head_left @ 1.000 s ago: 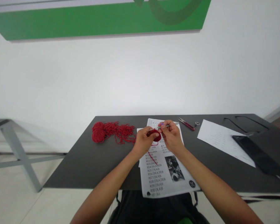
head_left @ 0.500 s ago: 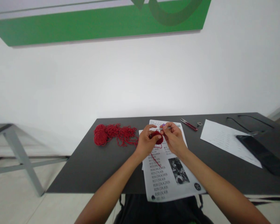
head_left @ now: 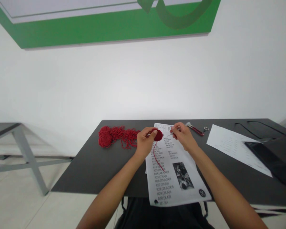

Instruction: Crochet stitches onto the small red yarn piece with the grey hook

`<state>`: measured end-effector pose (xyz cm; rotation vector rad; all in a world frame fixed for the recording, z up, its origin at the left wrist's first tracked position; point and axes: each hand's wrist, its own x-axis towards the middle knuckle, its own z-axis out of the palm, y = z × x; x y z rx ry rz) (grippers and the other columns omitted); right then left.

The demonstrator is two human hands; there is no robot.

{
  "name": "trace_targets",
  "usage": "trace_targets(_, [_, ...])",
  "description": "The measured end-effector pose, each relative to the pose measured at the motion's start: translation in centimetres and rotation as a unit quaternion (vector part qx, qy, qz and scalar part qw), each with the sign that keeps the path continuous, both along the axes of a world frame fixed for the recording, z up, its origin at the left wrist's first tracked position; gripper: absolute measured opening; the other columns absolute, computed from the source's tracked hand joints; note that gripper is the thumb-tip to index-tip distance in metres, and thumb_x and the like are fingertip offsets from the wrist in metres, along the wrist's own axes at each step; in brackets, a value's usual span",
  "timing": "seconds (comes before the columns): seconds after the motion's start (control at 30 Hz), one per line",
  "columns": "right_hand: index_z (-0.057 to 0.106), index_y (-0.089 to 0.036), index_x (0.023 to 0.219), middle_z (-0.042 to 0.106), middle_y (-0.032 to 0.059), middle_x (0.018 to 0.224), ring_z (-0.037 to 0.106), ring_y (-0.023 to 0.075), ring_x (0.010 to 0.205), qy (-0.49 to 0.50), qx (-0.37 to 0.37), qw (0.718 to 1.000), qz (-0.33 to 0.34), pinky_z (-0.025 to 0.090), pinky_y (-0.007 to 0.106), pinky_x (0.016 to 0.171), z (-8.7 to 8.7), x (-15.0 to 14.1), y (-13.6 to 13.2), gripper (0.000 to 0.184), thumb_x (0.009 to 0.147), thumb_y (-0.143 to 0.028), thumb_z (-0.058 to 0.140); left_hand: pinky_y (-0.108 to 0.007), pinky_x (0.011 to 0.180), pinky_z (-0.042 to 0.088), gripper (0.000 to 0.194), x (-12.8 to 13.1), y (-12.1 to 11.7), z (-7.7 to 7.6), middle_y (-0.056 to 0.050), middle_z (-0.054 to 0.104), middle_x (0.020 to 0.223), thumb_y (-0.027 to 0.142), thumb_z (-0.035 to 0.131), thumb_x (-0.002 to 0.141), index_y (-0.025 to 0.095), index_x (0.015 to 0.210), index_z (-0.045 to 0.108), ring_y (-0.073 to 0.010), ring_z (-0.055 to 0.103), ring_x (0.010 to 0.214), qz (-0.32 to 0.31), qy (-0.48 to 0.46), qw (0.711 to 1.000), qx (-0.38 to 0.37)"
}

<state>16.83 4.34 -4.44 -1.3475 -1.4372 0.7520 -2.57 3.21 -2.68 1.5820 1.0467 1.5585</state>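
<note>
Red piece (head_left: 158, 135): It was soft, flat and round, held up over the printed page (head_left: 181, 197). The clock places here were counted from it, with 12 toward the wall (head_left: 121, 86).
Left hand (head_left: 146, 140): It was at 9 o'clock and pinched the edge of the red piece between thumb and fingers.
Right hand (head_left: 181, 133): It was at 3 o'clock, with its fingers curled around a thin stick (head_left: 169, 135). It was apart from the red piece.
Thin stick: It poked out of the right hand toward 9 o'clock. Its tip was too small to see well.
Yarn tail (head_left: 154, 152): It hung from the red piece and ran over the page toward 6 o'clock.
Yarn ball (head_left: 105, 136): It was red and lay at 9 o'clock on the table (head_left: 97, 171). Loose yarn (head_left: 124, 135) lay in curls between it and the left hand.
Printed page: It lay under both hands. It had words and a gray picture (head_left: 183, 176) at 5 o'clock, and its bottom hung past the table edge.
Snips (head_left: 197, 129): They had red handles and lay at 3 o'clock, just past the right hand.
Metal ring (head_left: 204, 129): It was small and lay just beside the snips.
White paper (head_left: 224, 143): It lay farther out, near 3 o'clock. A flat black thing (head_left: 264, 156) covered part of it.
Glasses (head_left: 255, 121): They lay near the paper, with their arms pointing toward 10 o'clock.
</note>
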Motion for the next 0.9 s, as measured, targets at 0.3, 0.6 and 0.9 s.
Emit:
trace_targets(0.3, [0.057, -0.022, 0.067, 0.060, -0.0014, 0.066, 0.051, 0.0156, 0.061, -0.142, -0.018, 0.989, 0.041, 0.036, 0.028, 0.060, -0.7, 0.5, -0.6, 0.016, 0.075, -0.013, 0.067, -0.027, 0.071, 0.052, 0.014, 0.4, 0.0, -0.6, -0.006, 0.075, 0.087, 0.031, 0.075, 0.079, 0.019, 0.084, 0.079, -0.0164, 0.067, 0.078, 0.027, -0.086, 0.996, -0.019])
trace_targets(0.6, [0.057, -0.024, 0.083, 0.064, -0.0001, 0.078, 0.056, 0.0144, 0.063, 0.158, 0.130, 0.977, 0.057, 0.045, 0.028, 0.058, 2.4, -3.5, -3.8, 0.022, 0.084, -0.041, 0.071, -0.028, 0.070, 0.052, 0.008, 1.0, -1.0, -0.2, -0.005, 0.074, 0.083, 0.023, 0.074, 0.078, 0.019, 0.084, 0.076, -0.0171, 0.066, 0.075, 0.030, -0.047, 0.998, -0.024])
trace_targets(0.9, [0.066, -0.026, 0.091, 0.068, 0.0025, 0.084, 0.062, 0.0187, 0.075, -0.016, 0.248, 0.968, 0.018, 0.051, 0.033, 0.067, 2.4, -4.3, -5.3, 0.011, 0.097, -0.029, 0.058, -0.026, 0.061, 0.052, 0.015, 1.6, -2.6, 0.5, -0.003, 0.070, 0.076, 0.033, 0.076, 0.080, 0.019, 0.087, 0.072, -0.0151, 0.063, 0.065, -0.052, -0.107, 0.991, -0.054])
